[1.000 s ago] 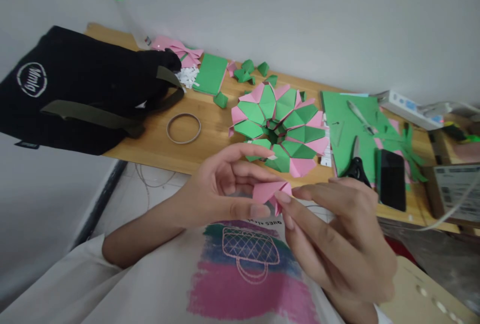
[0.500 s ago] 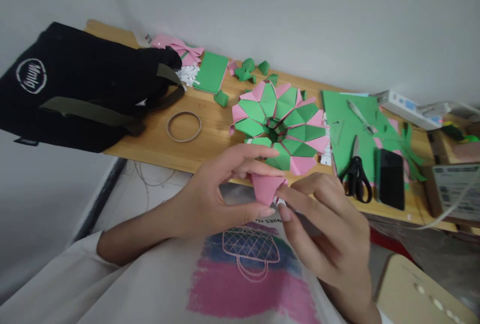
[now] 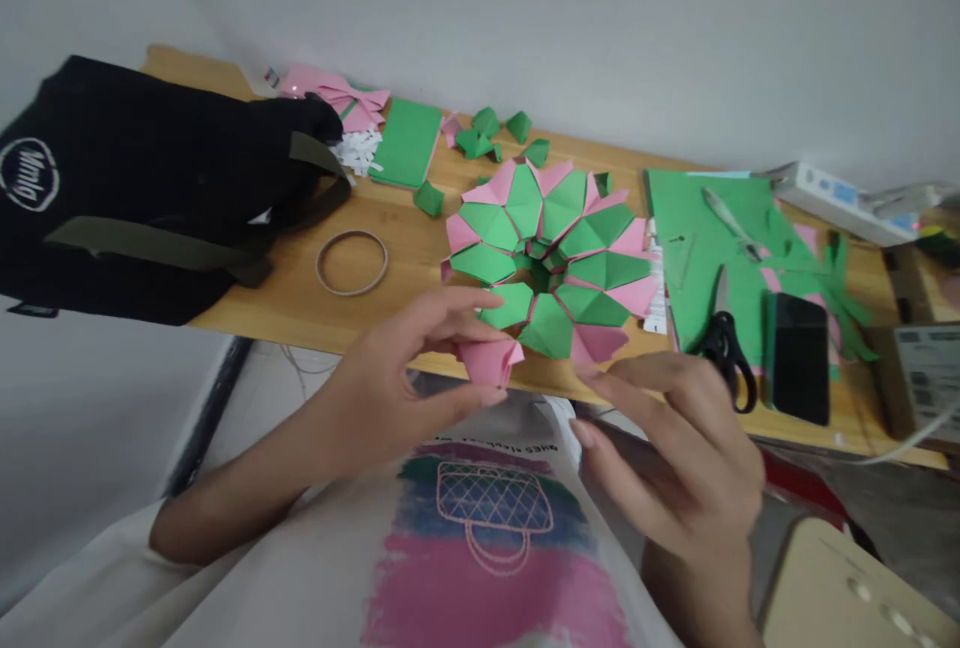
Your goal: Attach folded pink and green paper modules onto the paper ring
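My left hand (image 3: 397,383) pinches a small folded pink paper piece (image 3: 489,361) between thumb and fingers, just in front of the desk edge. My right hand (image 3: 679,448) hovers to the right of it with fingers apart and nothing in them. Right behind the pink piece lies a round green and pink folded paper flower (image 3: 551,253) on the wooden desk (image 3: 405,258).
A black bag (image 3: 142,188) covers the desk's left end, with a ring (image 3: 351,263) beside it. Green paper sheets (image 3: 701,238), black scissors (image 3: 724,343), a dark phone (image 3: 800,356) and small folded green pieces (image 3: 480,138) lie around. A wall stands behind.
My right hand has let go of the pink piece and drawn off to the right. My left hand has carried the piece up and left towards the flower's near edge.
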`<control>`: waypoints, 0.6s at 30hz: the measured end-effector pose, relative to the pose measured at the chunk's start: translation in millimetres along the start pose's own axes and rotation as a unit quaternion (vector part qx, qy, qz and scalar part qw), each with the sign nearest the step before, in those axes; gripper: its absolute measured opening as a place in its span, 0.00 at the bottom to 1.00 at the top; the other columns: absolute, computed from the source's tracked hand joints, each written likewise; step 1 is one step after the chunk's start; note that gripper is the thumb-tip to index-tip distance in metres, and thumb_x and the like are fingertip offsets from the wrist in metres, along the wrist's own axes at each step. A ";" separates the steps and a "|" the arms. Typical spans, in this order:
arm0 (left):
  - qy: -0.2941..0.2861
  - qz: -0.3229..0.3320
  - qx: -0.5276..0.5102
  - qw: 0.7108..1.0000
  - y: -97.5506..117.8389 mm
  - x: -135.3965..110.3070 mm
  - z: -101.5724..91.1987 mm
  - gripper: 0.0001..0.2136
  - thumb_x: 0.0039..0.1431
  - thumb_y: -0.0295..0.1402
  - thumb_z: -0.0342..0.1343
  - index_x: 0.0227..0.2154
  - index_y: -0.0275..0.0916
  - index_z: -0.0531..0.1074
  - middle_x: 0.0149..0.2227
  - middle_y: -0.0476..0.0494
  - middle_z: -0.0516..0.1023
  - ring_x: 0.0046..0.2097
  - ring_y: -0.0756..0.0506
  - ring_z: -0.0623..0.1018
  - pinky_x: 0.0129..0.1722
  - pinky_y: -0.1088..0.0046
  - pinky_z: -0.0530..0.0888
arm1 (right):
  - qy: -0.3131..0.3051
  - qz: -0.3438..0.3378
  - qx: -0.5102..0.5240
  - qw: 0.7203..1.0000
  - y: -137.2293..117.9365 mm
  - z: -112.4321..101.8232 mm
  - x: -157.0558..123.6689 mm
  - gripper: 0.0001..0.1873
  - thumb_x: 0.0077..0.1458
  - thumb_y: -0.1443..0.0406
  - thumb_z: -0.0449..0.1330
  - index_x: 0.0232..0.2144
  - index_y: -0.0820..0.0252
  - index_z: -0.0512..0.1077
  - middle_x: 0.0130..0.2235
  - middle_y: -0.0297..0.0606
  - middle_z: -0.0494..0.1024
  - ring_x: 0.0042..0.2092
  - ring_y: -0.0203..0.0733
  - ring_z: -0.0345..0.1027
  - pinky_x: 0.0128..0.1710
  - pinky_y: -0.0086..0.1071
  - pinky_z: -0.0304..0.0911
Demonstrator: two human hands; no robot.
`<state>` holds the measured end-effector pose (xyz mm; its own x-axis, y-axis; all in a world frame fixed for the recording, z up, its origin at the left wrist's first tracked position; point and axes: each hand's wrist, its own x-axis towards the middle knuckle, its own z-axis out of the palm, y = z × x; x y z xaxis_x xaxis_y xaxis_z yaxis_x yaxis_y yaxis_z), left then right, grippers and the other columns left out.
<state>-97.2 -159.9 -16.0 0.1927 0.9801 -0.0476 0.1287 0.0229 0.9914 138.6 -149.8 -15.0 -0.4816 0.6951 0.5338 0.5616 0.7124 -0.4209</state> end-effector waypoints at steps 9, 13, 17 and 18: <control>0.017 -0.007 0.117 0.993 -12.9 11.8 4.2 0.25 0.57 0.33 0.63 0.57 0.50 0.65 0.49 0.48 0.79 0.51 0.41 0.77 0.43 0.70 0.78 | -0.015 -0.068 -0.124 0.990 33.4 21.3 14.5 0.06 0.56 0.70 0.63 0.38 0.57 0.73 0.38 0.37 0.80 0.45 0.44 0.71 0.47 0.42 0.63; 0.017 -0.016 0.111 0.994 -19.9 12.7 7.6 0.25 0.57 0.34 0.62 0.57 0.49 0.64 0.49 0.47 0.78 0.51 0.40 0.77 0.47 0.66 0.77 | 0.004 -0.043 -0.066 0.997 36.9 26.5 16.6 0.05 0.56 0.70 0.63 0.36 0.57 0.74 0.35 0.35 0.80 0.41 0.42 0.72 0.45 0.41 0.62; 0.005 -0.047 0.105 0.993 -20.7 14.5 9.9 0.25 0.58 0.35 0.62 0.58 0.50 0.64 0.50 0.46 0.77 0.52 0.40 0.76 0.46 0.67 0.77 | 0.020 -0.027 -0.043 0.999 37.8 28.3 15.8 0.05 0.55 0.71 0.63 0.36 0.58 0.74 0.34 0.36 0.80 0.39 0.43 0.72 0.43 0.42 0.62; 0.001 -0.053 0.099 0.994 -20.1 15.0 10.4 0.26 0.57 0.35 0.62 0.58 0.51 0.63 0.50 0.47 0.77 0.52 0.40 0.76 0.46 0.68 0.77 | 0.021 -0.028 -0.040 0.999 37.8 28.5 15.7 0.06 0.55 0.71 0.64 0.36 0.59 0.74 0.34 0.37 0.80 0.38 0.43 0.72 0.43 0.42 0.62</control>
<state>-86.8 -147.7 -37.9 0.1657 0.9747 -0.1498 0.3379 0.0866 0.9372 133.1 -109.2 -43.5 -0.4857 0.6491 0.5855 0.5872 0.7384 -0.3315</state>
